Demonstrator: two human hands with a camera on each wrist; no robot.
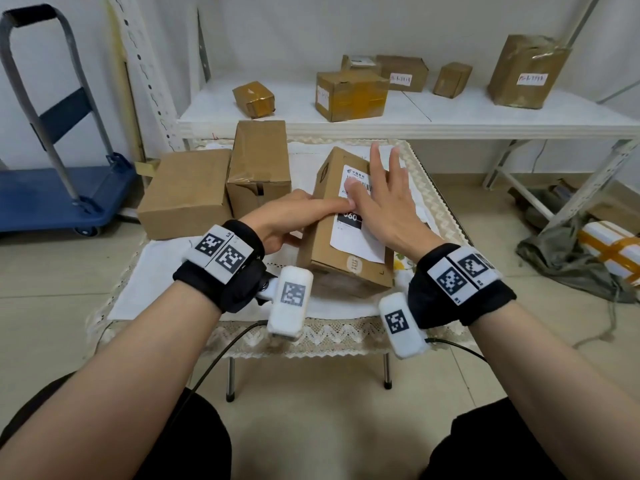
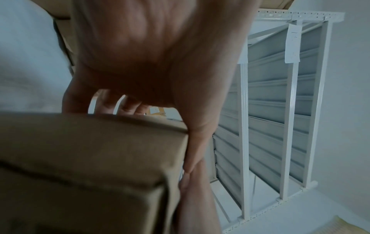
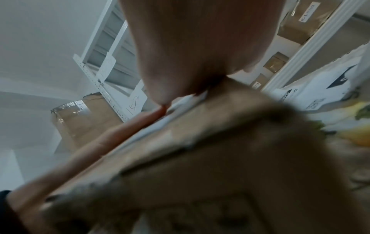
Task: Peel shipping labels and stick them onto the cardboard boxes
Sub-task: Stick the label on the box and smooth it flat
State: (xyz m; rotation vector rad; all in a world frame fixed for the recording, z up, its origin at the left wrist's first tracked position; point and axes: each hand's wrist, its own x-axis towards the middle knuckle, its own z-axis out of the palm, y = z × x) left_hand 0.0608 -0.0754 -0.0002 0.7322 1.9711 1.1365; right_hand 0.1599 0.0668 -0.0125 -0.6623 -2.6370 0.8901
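- Shipping label (image 1: 358, 233) lies under the flat, spread right hand (image 1: 384, 202), probably pressing it down.
- Left hand (image 1: 294, 216) steadies the cardboard box (image 1: 322, 237), forefinger straight across the top.

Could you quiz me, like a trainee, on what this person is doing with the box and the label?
1. True or false: the shipping label already lies on top of the cardboard box.
2. Which hand presses flat on the label? A) left hand B) right hand C) neither
3. Fill in: the two unlabelled boxes stand on the table to the person's ____.

Key
1. True.
2. B: the right hand lies spread on it, while the left hand steadies the box's side, one finger stretched along the label.
3. Left.
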